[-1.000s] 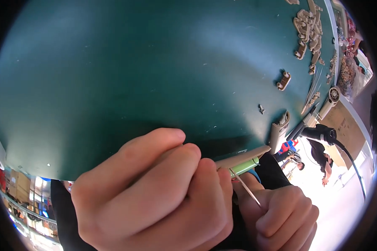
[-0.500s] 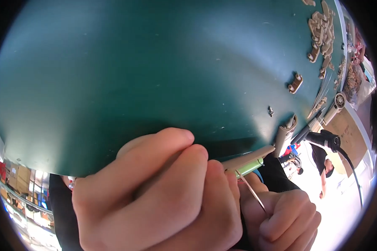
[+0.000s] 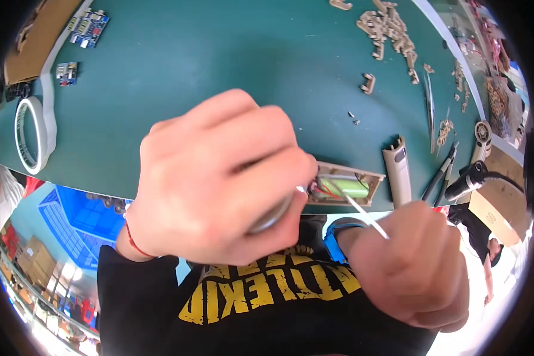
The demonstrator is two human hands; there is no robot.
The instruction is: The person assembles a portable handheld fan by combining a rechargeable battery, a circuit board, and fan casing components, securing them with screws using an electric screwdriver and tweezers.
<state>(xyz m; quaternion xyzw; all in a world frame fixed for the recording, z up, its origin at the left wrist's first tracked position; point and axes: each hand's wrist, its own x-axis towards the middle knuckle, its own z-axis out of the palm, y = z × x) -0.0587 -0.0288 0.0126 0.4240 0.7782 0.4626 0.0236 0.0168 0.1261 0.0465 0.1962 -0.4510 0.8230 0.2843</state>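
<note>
My left hand (image 3: 219, 178) is curled around one end of a beige open casing half (image 3: 371, 196), above the table's near edge. Inside the casing lies a green cylindrical battery (image 3: 350, 188), with red and dark wires at its left end. A rounded shiny part (image 3: 273, 216) shows between my left fingers; most of it is hidden. My right hand (image 3: 412, 267), blurred and closed, grips a thin pale metal rod (image 3: 368, 217). The rod's tip reaches over the battery; whether it touches cannot be seen. Beside the casing, to the right, lies a matching beige cover (image 3: 397, 169).
Small beige plastic parts (image 3: 388, 29) are heaped at the far right of the green table (image 3: 190, 53). Tweezers (image 3: 430, 107), pliers (image 3: 442, 178), a handheld fan (image 3: 482, 133) and a black corded tool (image 3: 466, 181) lie rightward. Tape roll (image 3: 32, 136) and circuit boards (image 3: 89, 28) are left.
The view has drawn back, and both hands look smaller. The casing now shows its open inside with the battery and wires. The rod stays in my right hand.
</note>
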